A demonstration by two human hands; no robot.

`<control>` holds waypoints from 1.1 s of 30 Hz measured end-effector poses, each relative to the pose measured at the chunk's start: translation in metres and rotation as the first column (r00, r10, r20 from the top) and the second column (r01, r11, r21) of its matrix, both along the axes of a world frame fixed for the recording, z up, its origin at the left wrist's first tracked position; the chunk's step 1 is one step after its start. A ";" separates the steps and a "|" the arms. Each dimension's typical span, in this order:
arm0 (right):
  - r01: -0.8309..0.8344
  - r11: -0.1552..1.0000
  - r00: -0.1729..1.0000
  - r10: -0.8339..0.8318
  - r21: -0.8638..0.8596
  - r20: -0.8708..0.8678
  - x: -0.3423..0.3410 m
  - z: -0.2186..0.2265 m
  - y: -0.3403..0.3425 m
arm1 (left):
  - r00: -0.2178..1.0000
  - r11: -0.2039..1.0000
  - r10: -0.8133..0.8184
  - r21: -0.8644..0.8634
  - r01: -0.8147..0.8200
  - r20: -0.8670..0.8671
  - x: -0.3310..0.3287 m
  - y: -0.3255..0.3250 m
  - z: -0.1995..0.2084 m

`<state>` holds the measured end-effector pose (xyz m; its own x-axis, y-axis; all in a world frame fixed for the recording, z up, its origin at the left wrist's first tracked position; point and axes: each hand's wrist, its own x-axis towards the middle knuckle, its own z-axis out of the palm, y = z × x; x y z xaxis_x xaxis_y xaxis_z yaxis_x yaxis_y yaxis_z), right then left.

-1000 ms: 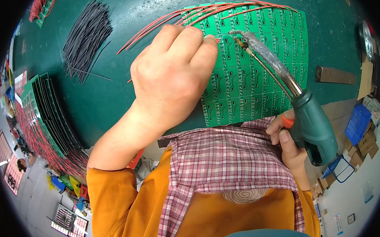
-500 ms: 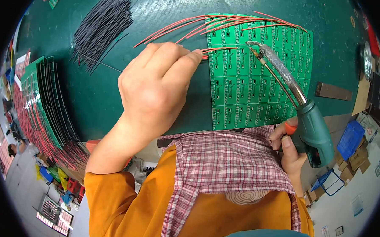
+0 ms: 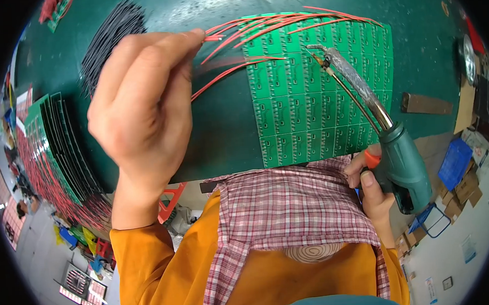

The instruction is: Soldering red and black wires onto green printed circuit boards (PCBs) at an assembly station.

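Pinching red wire (image 3: 215, 38) pointing right, the left hand (image 3: 141, 100) is left of the circuit-board panel (image 3: 286, 116) — right hand (image 3: 373, 193) gripping the soldering gun (image 3: 406, 159).

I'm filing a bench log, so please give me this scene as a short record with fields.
Left hand: raised, pinching red wire
Right hand: grips green soldering gun
Gun tip: over circuit board panel; contact unclear
Loose red wires: several across the panel's far side
Black wires: in a pile, partly hidden by left hand
Wired boards: stacked at left
Surface: dark green table
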<state>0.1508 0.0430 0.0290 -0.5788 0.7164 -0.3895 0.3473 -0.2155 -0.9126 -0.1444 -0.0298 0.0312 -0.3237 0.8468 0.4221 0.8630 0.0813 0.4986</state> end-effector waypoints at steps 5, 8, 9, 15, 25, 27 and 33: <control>0.000 1.000 1.000 0.000 0.007 0.026 0.004 0.001 -0.001 | 0.949 0.950 -0.309 0.017 0.311 -0.068 0.025 0.022 -0.016; -0.054 0.998 0.998 0.055 -0.013 0.005 0.009 0.001 0.005 | 0.958 0.965 -0.257 -0.079 0.248 -0.125 0.037 0.029 -0.027; -0.088 0.995 0.996 0.087 -0.055 -0.019 0.011 0.002 0.006 | 0.956 0.963 -0.266 -0.079 0.258 -0.124 0.038 0.031 -0.031; 0.007 0.976 0.987 -0.042 -0.219 -0.156 0.014 -0.002 0.002 | 0.949 0.973 -0.229 -0.091 0.214 -0.216 0.042 0.033 -0.040; -0.068 0.990 0.992 0.054 -0.120 -0.114 0.012 -0.001 0.007 | 0.949 0.972 -0.223 -0.122 0.199 -0.225 0.044 0.032 -0.038; -0.105 0.992 0.992 0.100 -0.070 -0.071 0.013 -0.004 0.005 | 0.949 0.974 -0.218 -0.115 0.196 -0.227 0.045 0.032 -0.038; -0.152 0.981 0.988 0.153 -0.124 -0.002 0.012 0.000 0.012 | 0.950 0.978 -0.203 -0.102 0.184 -0.237 0.046 0.032 -0.040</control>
<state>0.1629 0.0548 0.0292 -0.6745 0.5662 -0.4738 0.3913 -0.2700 -0.8798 -0.0983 0.0026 -0.0090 -0.0453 0.9160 0.3986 0.9608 -0.0694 0.2686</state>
